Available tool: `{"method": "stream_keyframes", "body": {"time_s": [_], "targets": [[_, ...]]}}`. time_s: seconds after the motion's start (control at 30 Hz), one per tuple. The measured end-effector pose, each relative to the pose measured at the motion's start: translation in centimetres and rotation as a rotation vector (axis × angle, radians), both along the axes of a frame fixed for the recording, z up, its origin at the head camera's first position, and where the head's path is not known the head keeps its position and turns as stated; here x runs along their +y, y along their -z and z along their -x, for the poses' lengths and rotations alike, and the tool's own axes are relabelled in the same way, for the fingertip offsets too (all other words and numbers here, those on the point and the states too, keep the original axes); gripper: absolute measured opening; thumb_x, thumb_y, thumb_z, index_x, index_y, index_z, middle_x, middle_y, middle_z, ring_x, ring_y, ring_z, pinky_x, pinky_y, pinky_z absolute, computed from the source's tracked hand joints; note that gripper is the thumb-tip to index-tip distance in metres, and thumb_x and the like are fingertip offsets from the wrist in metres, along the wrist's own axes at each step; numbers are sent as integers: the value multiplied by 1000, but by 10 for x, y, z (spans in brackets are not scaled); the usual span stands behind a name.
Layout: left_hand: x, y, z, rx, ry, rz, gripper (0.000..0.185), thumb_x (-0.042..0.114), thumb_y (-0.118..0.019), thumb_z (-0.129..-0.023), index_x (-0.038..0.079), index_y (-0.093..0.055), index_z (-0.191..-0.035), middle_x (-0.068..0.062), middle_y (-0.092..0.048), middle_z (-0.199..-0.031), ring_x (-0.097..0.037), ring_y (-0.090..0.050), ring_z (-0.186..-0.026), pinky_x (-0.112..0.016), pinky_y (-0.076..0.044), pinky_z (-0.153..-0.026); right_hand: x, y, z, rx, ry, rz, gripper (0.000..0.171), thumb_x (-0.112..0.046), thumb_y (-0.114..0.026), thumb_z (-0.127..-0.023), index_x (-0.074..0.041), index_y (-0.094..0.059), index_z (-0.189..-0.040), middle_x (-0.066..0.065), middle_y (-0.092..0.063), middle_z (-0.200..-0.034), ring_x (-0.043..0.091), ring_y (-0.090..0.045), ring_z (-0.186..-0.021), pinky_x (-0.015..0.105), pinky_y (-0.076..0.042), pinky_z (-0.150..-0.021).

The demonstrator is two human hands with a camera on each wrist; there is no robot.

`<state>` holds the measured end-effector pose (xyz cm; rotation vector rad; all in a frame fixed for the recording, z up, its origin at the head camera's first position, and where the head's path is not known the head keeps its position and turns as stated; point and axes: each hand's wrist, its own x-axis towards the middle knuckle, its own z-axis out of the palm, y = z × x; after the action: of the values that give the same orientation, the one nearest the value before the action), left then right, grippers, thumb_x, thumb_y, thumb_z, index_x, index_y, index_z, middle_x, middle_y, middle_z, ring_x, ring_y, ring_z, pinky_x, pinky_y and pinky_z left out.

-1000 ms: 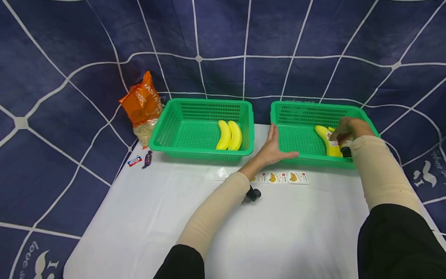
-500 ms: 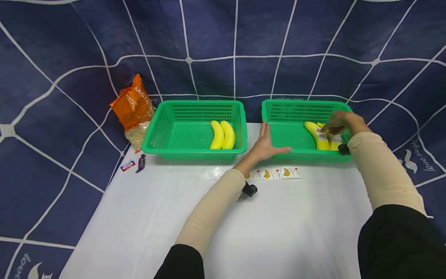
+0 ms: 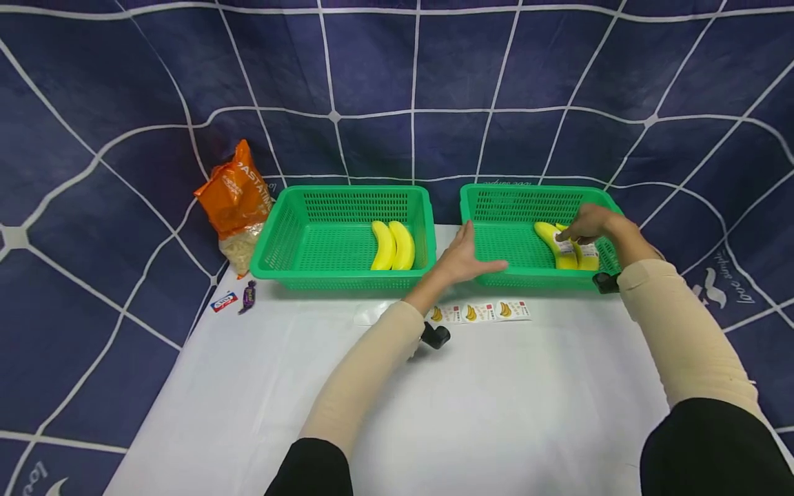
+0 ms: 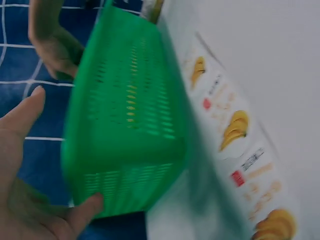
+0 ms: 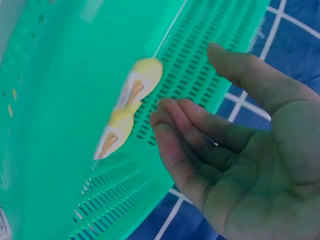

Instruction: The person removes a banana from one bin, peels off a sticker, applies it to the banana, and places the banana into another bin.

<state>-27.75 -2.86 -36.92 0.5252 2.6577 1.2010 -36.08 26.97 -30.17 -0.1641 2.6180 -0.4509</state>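
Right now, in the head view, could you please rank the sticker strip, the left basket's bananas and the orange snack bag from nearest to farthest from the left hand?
1. The sticker strip, on the table just below the left hand.
2. The left basket's bananas, to the hand's left.
3. The orange snack bag, far left by the backdrop.

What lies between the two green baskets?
In the head view, the left hand lies between the left basket and the right basket, resting against the right basket's near corner; beyond it is bare white table.
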Motion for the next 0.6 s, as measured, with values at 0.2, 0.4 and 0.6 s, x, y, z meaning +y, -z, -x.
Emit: {"method": "stream_keyframes", "body": {"time_s": [0.2,0.4,0.6], "targets": [[-26,-23,-12,45,66,82,112,59,-68,-81,13,0,-158,-6,-7,-166,-22,-13,-153,-46,-24,-121,-13,-10,-22,134,-60,-81,55,-39,-67,-88,12,-68,-109,20,-70,-88,25,-63,-78,35,-52,-64],[-69,-38,-23,105,44,160,108,61,-68,-81,21,-4,-159,-1,-11,-166,-23,-17,-152,-51,-30,-118,-32,-25,-44,231,-98,-133,64,-41,-68,-87,14,-62,-119,30,-65,-117,40,-64,-98,50,-54,-80],[-125,-40,-35,172,-30,204,105,59,-70,-80,20,-12,-158,-2,-15,-165,-27,-18,-151,-56,-27,-118,-53,-32,-71,254,-142,-158,68,-41,-68,-87,15,-58,-123,33,-60,-124,41,-65,-97,57,-51,-86]]}}
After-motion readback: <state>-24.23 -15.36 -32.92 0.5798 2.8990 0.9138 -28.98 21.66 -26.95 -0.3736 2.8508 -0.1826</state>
